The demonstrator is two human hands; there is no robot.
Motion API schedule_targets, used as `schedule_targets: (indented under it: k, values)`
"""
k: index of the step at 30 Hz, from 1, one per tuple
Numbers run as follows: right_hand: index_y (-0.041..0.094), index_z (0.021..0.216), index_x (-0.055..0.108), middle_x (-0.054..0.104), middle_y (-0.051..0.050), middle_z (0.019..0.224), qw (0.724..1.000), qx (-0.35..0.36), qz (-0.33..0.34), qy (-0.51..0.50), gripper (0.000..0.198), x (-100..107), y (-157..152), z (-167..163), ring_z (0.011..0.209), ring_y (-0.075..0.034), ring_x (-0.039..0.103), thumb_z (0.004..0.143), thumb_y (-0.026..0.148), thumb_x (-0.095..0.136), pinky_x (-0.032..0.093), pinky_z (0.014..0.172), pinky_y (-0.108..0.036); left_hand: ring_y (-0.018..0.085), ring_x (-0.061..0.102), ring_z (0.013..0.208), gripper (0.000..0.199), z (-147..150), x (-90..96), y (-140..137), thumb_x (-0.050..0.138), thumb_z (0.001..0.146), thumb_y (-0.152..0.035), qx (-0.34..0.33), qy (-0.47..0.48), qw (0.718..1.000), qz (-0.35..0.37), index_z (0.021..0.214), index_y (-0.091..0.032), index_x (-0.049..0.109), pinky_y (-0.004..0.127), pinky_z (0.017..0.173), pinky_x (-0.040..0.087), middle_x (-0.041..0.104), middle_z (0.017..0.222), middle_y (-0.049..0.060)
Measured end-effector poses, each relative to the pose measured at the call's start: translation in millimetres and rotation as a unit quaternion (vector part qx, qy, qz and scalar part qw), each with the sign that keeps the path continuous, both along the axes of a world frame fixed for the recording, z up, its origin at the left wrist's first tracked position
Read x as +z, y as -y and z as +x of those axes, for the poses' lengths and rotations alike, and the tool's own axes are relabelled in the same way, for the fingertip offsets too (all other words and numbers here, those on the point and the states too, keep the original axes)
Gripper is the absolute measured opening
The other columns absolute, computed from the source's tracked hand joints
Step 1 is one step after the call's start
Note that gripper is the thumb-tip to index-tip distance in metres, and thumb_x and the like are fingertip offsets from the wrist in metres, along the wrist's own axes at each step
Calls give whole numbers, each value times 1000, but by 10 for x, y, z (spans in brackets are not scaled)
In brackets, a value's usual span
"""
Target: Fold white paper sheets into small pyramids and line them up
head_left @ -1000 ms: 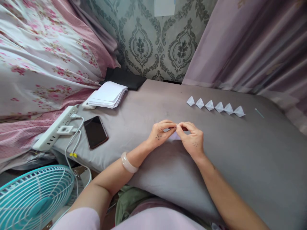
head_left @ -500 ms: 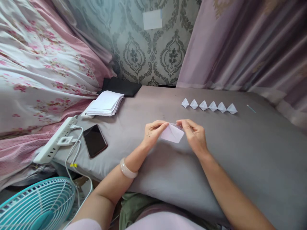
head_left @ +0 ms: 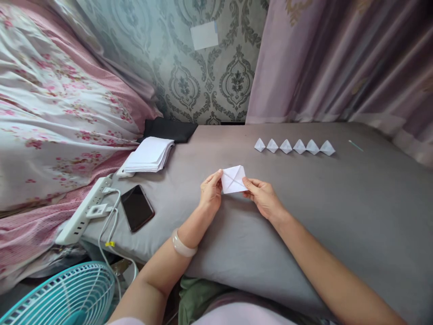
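Note:
A small white folded paper with crossing creases is held up above the grey-covered surface. My left hand pinches its left edge between thumb and fingers. On the other side, my right hand grips the right edge, thumb on the front and fingers behind. Farther back to the right stands a row of several folded white paper shapes, pointed at the top. The back of the held paper is hidden.
On the left lie a stack of white paper, a black phone and a white power strip with cables. Behind the stack is a black cloth. A teal fan stands at lower left; a thin stick lies far right.
The paper has turned from a slanted, partly folded shape to a flat square facing me with crossed creases. My right hand has shifted from its top corner to its right edge.

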State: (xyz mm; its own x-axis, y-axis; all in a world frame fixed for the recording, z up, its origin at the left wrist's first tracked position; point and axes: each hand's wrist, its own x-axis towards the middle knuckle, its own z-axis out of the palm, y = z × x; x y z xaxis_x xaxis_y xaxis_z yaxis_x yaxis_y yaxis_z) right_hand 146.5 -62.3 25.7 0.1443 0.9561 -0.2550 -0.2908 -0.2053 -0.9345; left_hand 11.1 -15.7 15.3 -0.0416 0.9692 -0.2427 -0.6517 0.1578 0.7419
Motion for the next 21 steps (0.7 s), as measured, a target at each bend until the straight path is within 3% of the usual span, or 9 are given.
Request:
schedule_targets:
  k: [5, 12, 17, 21]
  values:
    - [17, 74, 74, 71, -4, 72, 999, -36, 6, 20, 43, -49, -40, 97, 62, -13, 57, 52, 52, 82, 47, 60, -27, 9, 59, 65, 33, -6, 26, 36, 86, 53, -32, -40, -22, 999, -8, 73, -14, 67, 23, 66, 45, 66, 69, -1]
    - [16, 72, 72, 68, -3, 67, 988, -39, 68, 130, 40, -77, -71, 216, 60, -14, 55, 60, 54, 75, 46, 60, -28, 11, 60, 70, 32, -44, 24, 46, 84, 59, -37, -88, -85, 992, 34, 77, -14, 70, 25, 70, 46, 67, 74, 2]
    - [17, 76, 72, 68, -3, 69, 978, -10, 109, 178, 32, -119, -72, 208, 62, -15, 56, 70, 49, 69, 46, 62, -28, 10, 57, 68, 32, -38, -17, 21, 85, 55, -35, -48, -84, 994, 45, 71, -13, 67, 24, 70, 44, 65, 71, 1]
    - [17, 80, 73, 69, -3, 73, 973, 21, 127, 192, 29, -127, -59, 161, 64, -15, 58, 74, 45, 67, 48, 64, -30, 9, 52, 62, 32, -55, -44, 20, 79, 63, -41, -15, -126, 989, 72, 71, -15, 61, 23, 64, 40, 60, 67, -1]
